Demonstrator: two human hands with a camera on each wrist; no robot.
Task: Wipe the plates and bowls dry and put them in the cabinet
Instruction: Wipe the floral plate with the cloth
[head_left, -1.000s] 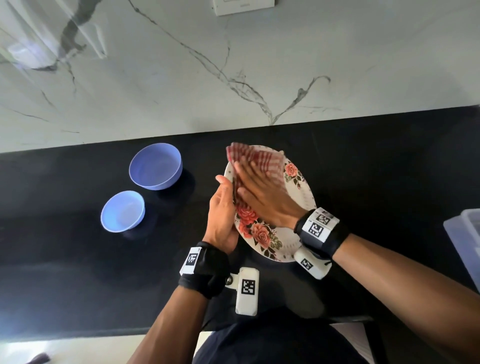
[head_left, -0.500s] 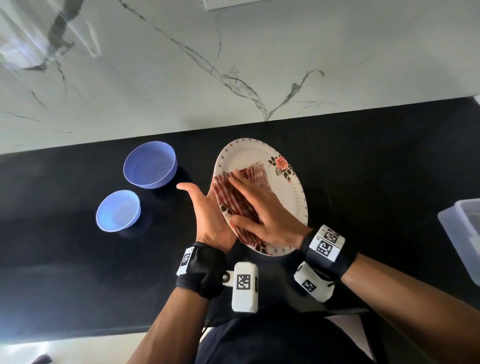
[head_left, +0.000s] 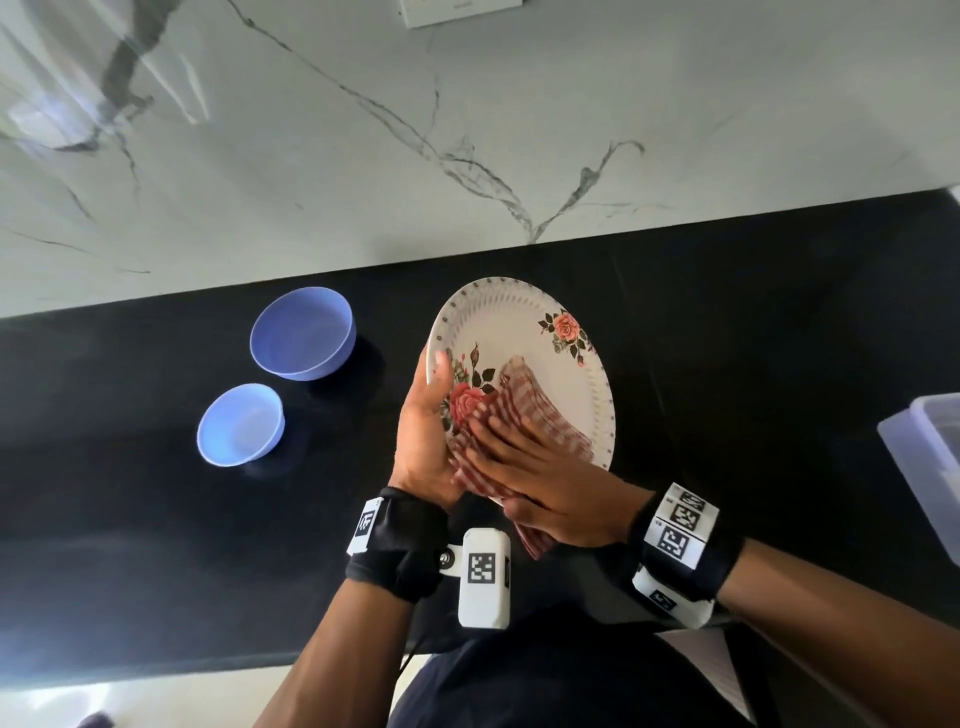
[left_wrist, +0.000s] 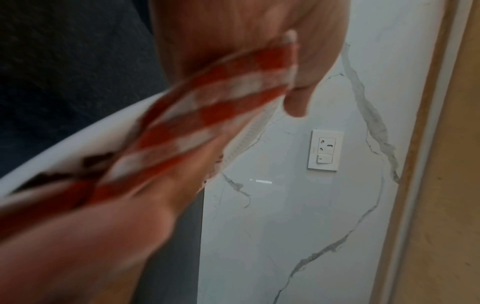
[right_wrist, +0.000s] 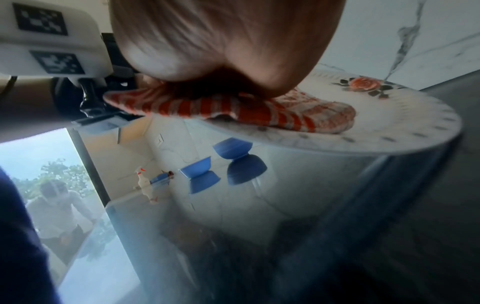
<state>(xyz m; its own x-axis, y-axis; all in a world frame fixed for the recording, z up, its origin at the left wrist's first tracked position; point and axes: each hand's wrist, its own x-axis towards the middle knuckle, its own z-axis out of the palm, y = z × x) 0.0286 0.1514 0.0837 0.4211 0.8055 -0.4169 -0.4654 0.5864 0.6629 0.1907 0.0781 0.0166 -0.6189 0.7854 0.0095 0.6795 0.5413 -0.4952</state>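
A white plate (head_left: 524, 322) with rose prints is held tilted above the black counter. My left hand (head_left: 431, 405) grips its left rim, thumb on top and fingers hidden underneath. My right hand (head_left: 519, 467) lies flat on a red-and-white checked cloth (head_left: 535, 410) and presses it onto the near half of the plate. One cloth corner hangs below the near rim. The right wrist view shows the cloth (right_wrist: 298, 113) under my palm on the plate (right_wrist: 389, 127). In the blurred left wrist view the cloth (left_wrist: 207, 115) crosses the plate rim (left_wrist: 78, 139). Two blue bowls, one larger (head_left: 302, 332) and one smaller (head_left: 240, 425), stand to the left.
The black counter (head_left: 156, 519) runs along a marble wall with a socket (left_wrist: 324, 150). A clear plastic container (head_left: 930, 467) sits at the right edge. Far down the counter stands a spray bottle (right_wrist: 141, 179).
My right hand has drawn the cloth from the plate's far part down to its near edge. The left thumb, spread off the plate half a second ago, is back on the rim.
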